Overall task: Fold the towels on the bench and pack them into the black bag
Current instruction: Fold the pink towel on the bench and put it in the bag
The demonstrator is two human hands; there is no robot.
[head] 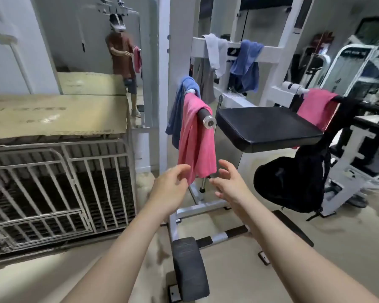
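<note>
Two bare forearms up from the bottom edge, either side of a black foot pad (189, 267) on the bench's floor frame. Left hand (169, 184) and right hand (230, 184) raised side by side, fingers spread and loosely curved, gripping nothing, flanking the lower hem of the near pink towel (195, 145). Left fingertips just beside that hem, contact unclear. Towel draped over the padded roller (207, 120) at the bench's left end, a dark blue towel (177, 110) hung on the same roller behind it. Right of the roller, the black seat pad (267, 125). Black bag (291, 184) hanging by its straps below the seat's right edge. Far pink towel (315, 110) over the bench's right end, above the bag. Further back, grey towel (216, 53) and upper blue towel (246, 62) over the white crossbar (271, 51). Off to the left, a wire cage (53, 189) topped with cardboard (53, 114), a mirror (96, 40) beyond.
</note>
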